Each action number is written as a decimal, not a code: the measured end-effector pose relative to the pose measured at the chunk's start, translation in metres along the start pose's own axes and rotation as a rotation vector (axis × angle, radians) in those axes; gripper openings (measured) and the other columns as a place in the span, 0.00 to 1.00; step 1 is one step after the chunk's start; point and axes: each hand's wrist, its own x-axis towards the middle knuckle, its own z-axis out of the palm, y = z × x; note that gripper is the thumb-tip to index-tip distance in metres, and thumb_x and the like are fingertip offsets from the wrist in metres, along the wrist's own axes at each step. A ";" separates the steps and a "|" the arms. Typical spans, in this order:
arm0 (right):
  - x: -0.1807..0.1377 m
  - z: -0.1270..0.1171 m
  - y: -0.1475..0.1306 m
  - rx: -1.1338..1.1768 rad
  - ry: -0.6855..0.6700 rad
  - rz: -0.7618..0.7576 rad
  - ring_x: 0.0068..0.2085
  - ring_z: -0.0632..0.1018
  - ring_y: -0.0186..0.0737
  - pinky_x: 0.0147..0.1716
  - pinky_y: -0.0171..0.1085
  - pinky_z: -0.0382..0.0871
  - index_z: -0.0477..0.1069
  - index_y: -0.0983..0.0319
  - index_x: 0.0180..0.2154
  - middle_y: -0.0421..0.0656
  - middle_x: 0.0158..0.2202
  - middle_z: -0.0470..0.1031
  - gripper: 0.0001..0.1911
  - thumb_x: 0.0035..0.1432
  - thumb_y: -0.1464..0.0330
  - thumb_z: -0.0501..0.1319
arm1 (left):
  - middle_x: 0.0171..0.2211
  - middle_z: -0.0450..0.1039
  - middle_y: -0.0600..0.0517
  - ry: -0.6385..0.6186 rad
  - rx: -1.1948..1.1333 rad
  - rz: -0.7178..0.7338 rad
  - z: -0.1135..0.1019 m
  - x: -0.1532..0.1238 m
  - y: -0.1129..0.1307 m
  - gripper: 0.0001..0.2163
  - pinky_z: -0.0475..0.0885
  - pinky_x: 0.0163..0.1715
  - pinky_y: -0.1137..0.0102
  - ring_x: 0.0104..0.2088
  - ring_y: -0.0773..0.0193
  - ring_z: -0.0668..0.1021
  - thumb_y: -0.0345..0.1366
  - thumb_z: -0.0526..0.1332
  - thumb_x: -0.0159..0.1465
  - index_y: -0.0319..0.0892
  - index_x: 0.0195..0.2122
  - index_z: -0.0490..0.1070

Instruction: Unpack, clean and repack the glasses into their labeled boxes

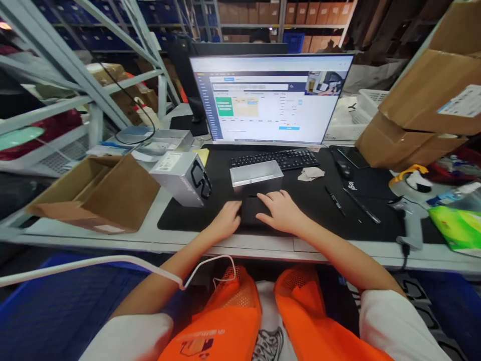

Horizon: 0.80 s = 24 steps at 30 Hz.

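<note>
A small black box lies on the black desk mat in front of me. My left hand grips its left end with curled fingers. My right hand rests on its right side, fingers spread over the top. Just behind stands an open silver box tray, upright and apart from both hands. A silver product box printed with black glasses lies tilted to the left of the mat.
A keyboard and lit monitor stand behind. An open cardboard box sits left, stacked cardboard boxes right. A barcode scanner, a pen, a crumpled paper and a green packet lie right.
</note>
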 end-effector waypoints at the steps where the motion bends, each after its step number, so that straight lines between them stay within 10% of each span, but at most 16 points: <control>1: 0.001 0.001 0.003 0.000 0.001 -0.003 0.59 0.72 0.60 0.65 0.61 0.56 0.64 0.66 0.68 0.59 0.57 0.74 0.36 0.69 0.49 0.58 | 0.58 0.72 0.40 -0.074 0.056 -0.013 -0.002 -0.003 -0.004 0.22 0.70 0.63 0.53 0.60 0.53 0.72 0.31 0.51 0.66 0.37 0.61 0.68; 10: 0.006 0.003 0.012 0.025 0.009 0.031 0.55 0.74 0.59 0.58 0.54 0.60 0.69 0.66 0.62 0.55 0.54 0.76 0.30 0.71 0.51 0.55 | 0.39 0.77 0.42 -0.233 0.152 -0.077 -0.011 -0.001 -0.004 0.11 0.73 0.50 0.58 0.44 0.52 0.76 0.35 0.56 0.66 0.38 0.38 0.77; 16: 0.003 0.006 0.013 0.016 0.002 0.025 0.55 0.74 0.60 0.56 0.54 0.61 0.68 0.63 0.63 0.54 0.55 0.76 0.31 0.68 0.51 0.58 | 0.24 0.68 0.51 -0.206 -0.012 -0.164 -0.027 -0.009 0.001 0.20 0.69 0.30 0.67 0.26 0.64 0.70 0.39 0.48 0.72 0.39 0.25 0.70; 24: -0.002 0.017 0.018 -0.100 0.022 -0.081 0.54 0.73 0.60 0.56 0.56 0.62 0.62 0.65 0.69 0.58 0.54 0.75 0.32 0.67 0.62 0.56 | 0.27 0.74 0.49 -0.199 0.029 0.054 -0.011 0.036 0.095 0.14 0.69 0.32 0.66 0.29 0.63 0.73 0.37 0.57 0.69 0.38 0.30 0.78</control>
